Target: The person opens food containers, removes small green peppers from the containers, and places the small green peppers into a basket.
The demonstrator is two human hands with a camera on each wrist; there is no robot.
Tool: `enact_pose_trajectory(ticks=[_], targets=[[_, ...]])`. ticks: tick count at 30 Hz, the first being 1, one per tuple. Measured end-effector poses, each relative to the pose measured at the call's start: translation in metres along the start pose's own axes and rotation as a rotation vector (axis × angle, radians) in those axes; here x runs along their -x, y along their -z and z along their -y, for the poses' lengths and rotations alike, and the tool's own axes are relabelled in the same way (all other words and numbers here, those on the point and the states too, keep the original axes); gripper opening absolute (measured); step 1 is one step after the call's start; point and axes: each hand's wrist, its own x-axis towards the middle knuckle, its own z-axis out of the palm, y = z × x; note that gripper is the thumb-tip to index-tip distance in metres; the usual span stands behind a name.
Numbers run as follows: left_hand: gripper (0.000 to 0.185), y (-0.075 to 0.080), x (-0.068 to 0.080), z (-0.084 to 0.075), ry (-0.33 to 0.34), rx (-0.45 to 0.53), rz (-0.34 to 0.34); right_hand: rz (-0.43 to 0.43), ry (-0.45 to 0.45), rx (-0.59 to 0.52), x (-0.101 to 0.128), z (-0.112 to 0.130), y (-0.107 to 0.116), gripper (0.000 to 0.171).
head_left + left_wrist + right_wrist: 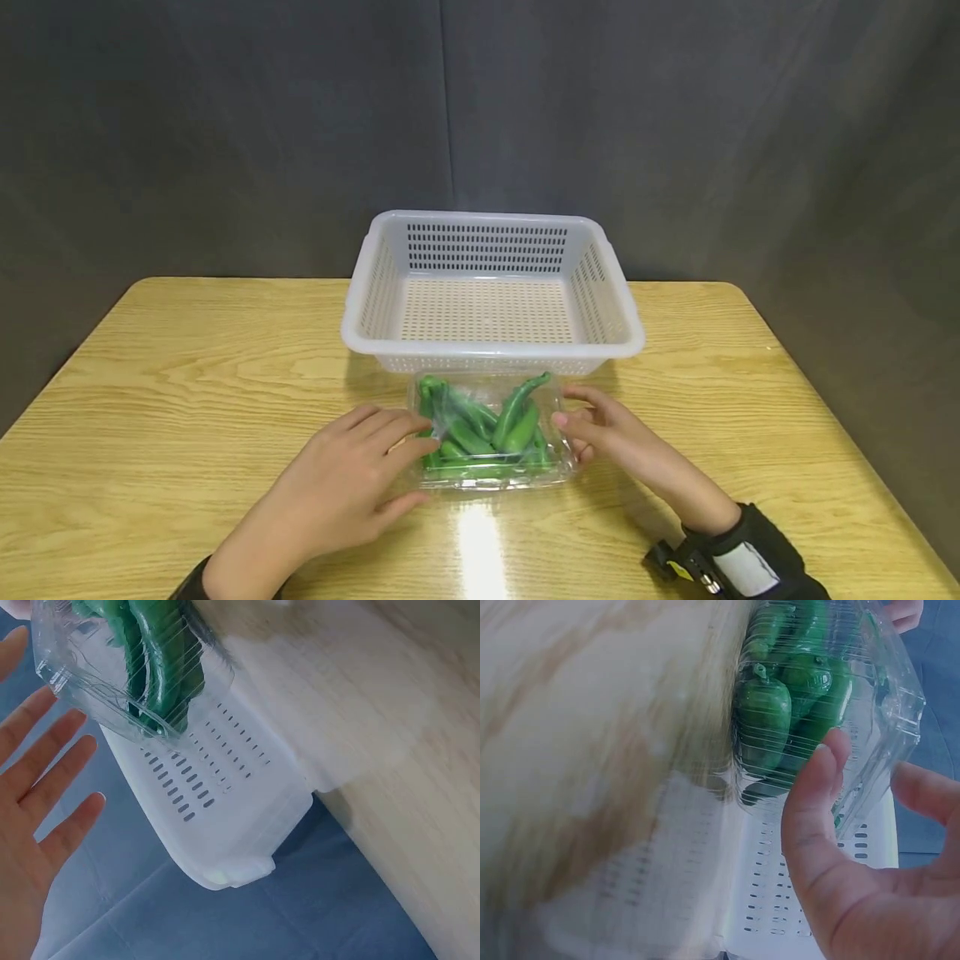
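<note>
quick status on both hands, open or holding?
Left hand: open, straight fingers resting on the clear pepper box.
Right hand: open, relaxed fingers touching the box's right end, no grip.

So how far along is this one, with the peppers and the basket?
Nothing looks done yet: the white basket holds nothing, and the clear plastic container of green peppers sits on the wooden table in front of it, apparently closed. In hand: the left hand and right hand flank the container, fingers at its sides. Opening and emptying it seem left.
</note>
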Motion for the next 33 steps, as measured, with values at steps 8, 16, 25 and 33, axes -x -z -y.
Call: enact_pose_trajectory(ticks=[8, 16, 25, 33], targets=[[0.043, -0.005, 0.003, 0.002, 0.017, 0.028, 0.008, -0.005, 0.020, 0.017, 0.000, -0.001, -0.002, 0.069], [0.039, -0.008, 0.005, 0.005, -0.008, 0.019, 0.005, -0.011, 0.015, 0.025, -0.001, -0.003, -0.003, 0.067], [0.048, -0.011, 0.004, 0.003, -0.100, -0.035, -0.116, -0.021, 0.002, 0.032, -0.002, -0.003, -0.005, 0.065], [0.060, -0.010, 0.000, 0.003, -0.131, -0.083, -0.118, -0.029, 0.006, 0.009, -0.002, -0.002, -0.006, 0.064]])
